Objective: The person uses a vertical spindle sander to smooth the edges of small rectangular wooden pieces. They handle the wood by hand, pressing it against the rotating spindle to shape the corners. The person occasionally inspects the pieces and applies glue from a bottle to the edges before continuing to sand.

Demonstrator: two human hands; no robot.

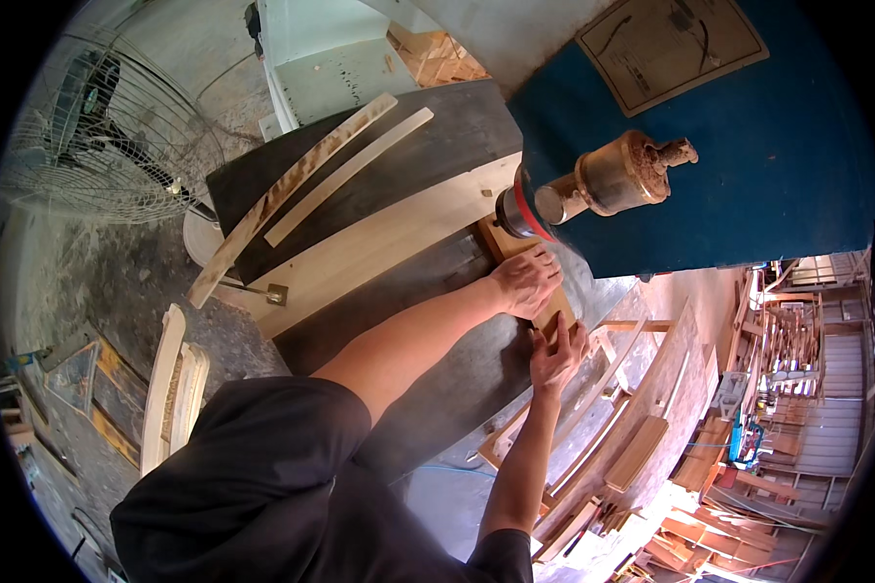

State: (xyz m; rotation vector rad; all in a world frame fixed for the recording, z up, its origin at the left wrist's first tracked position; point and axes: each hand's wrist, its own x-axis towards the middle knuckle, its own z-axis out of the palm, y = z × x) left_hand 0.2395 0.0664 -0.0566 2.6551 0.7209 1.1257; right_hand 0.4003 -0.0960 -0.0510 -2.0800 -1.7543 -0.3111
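Observation:
A narrow brown wooden board (554, 313) lies on the dark machine table (428, 340), its far end beside a round black and red machine part (521, 208). My left hand (529, 281) is closed over the middle of the board, its fingers curled and close to that part. At the nearer end, my right hand (558, 360) grips the board with thumb and fingers. What lies under the left palm is hidden. A dusty metal cylinder (617, 177) juts out from the blue machine body (749, 185) just right of the black and red part.
A long pale wooden fence (389, 241) crosses the table. Two thin wood strips (350, 175) rest beyond it. A wire fan (107, 126) stands far left, near curved wood pieces (170, 389). On the right, a bench (651, 389) carries frames and boards.

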